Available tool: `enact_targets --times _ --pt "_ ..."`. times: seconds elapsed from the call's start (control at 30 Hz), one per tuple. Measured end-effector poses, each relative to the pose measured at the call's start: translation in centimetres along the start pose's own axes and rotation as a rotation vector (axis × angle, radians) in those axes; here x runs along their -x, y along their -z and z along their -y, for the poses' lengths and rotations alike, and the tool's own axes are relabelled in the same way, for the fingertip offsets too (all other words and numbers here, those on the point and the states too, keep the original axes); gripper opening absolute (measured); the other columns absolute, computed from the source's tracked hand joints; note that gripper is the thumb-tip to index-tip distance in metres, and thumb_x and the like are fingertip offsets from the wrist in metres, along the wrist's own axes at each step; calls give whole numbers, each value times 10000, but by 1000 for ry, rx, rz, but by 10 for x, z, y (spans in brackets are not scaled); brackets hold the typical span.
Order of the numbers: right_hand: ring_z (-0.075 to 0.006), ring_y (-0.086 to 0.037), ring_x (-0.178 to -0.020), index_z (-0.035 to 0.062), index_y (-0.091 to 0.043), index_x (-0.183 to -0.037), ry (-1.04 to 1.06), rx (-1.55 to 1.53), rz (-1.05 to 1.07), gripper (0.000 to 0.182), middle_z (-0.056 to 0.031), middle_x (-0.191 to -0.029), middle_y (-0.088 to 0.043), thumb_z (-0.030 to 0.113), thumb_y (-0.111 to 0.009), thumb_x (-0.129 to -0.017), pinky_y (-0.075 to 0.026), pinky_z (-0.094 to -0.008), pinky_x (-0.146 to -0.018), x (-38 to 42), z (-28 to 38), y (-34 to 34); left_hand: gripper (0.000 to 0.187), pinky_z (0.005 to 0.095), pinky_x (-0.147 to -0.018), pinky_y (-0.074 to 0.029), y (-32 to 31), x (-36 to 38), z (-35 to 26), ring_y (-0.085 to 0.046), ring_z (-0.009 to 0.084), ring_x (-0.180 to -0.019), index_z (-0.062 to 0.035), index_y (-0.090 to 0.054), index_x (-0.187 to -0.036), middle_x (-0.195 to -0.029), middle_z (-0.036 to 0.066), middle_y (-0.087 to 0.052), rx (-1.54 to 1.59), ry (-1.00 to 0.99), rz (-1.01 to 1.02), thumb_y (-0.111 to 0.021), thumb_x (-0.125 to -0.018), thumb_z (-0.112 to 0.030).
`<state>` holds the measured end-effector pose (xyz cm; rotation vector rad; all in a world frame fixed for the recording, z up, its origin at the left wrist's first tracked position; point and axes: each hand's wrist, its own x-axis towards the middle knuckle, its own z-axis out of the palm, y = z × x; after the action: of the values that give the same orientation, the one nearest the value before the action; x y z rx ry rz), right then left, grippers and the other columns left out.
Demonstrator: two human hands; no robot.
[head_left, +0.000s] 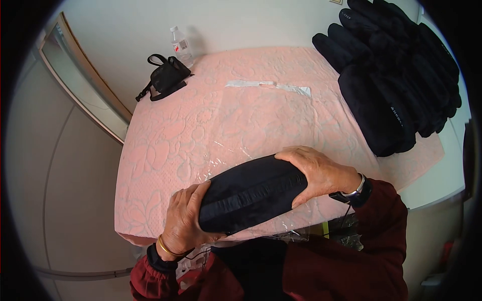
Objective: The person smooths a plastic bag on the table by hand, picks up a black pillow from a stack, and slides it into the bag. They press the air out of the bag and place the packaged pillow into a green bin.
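Between my two hands is a black, soft-looking bolster cushion, held by its ends and tilted up toward the right. A wrinkled band runs along its length. My left hand is closed round the left end, some fingers hidden. On the right end, my right hand grips with the thumb at the near side and the fingers over the far side. Just beyond the cushion a clear plastic bag lies flat, with a white strip along its far edge.
A pile of similar black cushions stands at the right. A black strapped bag and a plastic bottle stand at the back left. A pink patterned cloth covers the table, with the wall behind.
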<state>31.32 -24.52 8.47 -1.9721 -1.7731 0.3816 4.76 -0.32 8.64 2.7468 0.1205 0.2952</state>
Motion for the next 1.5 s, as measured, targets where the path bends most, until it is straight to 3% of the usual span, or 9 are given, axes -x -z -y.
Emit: enact_targets --times 0.47,0.57,0.73,0.83,0.97,1.07,1.3,1.47,1.5 --pt "-305 -450 -1351 87 -290 -1521 -29 -173 -164 1161 -163 -1442 -440 178 -958 -575 -369 -394 -1139 31 -8 -17 1139 411 -1059 -444 -35 45 27 -534 364 -1246 -74 -372 -1480 -1329 197 -536 263 -6 -305 -937 -492 -129" --pt "-290 -457 -1348 74 -301 -1516 -48 -218 -162 1113 -151 -1447 -447 203 -938 -613 -377 -396 -1135 31 0 -10 1123 389 -1077 -426 -34 50 31 -529 298 -1272 -46 -356 -1486 -1356 175 -544 704 135 -308 -928 -524 -128" --pt "-260 -516 -1297 17 -363 -1490 -154 -905 -281 947 -136 -1401 -520 215 -849 -702 -406 -379 -1117 31 35 5 993 371 -1078 -419 -21 53 22 -529 250 -1264 -7 -357 -1479 -1378 144 -544 1027 174 -418 -868 -653 -213" --pt "-247 -544 -1267 -9 -392 -1477 -130 -1176 -407 879 -134 -1377 -553 218 -805 -735 -425 -372 -1105 32 58 -1 844 373 -1077 -431 -27 60 26 -543 254 -1270 13 -379 -1469 -1403 143 -536 1375 305 -391 -762 -789 -306" --pt "-268 -566 -1245 -23 -391 -1480 -223 -1365 -180 853 -157 -1394 -555 212 -779 -758 -430 -392 -1109 42 53 -19 726 400 -1082 -444 -40 74 31 -560 272 -1275 23 -419 -1450 -1414 180 -543 1592 304 -271 -660 -874 -347" --pt "-281 -560 -1257 -7 -374 -1495 -473 -1700 -220 865 -180 -1441 -519 224 -766 -759 -452 -408 -1093 58 29 -41 705 416 -1073 -470 -68 91 55 -605 303 -1222 16 -427 -1456 -1394 188 -568 1829 268 -132 -613 -918 -399" --pt "-300 -639 -1151 -34 -505 -1388 -250 -1969 -113 640 -172 -1295 -639 194 -605 -799 -503 -428 -1031 29 49 -62 651 435 -1021 -518 -71 86 4 -643 315 -1175 57 -485 -1406 -1333 203 -616 2174 157 41 -614 -906 -339" --pt "-272 -643 -1143 -6 -563 -1335 -291 -1945 -257 521 -146 -1263 -659 246 -573 -880 -502 -412 -1026 13 34 -74 612 441 -1021 -517 -103 81 6 -635 335 -1190 65 -500 -1387 -1351 218 -601 2260 226 64 -592 -922 -322" --pt "-266 -644 -1141 -1 -574 -1325 -307 -1942 -285 500 -141 -1257 -663 256 -566 -896 -502 -409 -1024 11 31 -78 595 443 -1027 -513 -114 76 21 -626 335 -1203 65 -501 -1386 -1355 218 -598 1871 159 -7 -584 -929 -307"
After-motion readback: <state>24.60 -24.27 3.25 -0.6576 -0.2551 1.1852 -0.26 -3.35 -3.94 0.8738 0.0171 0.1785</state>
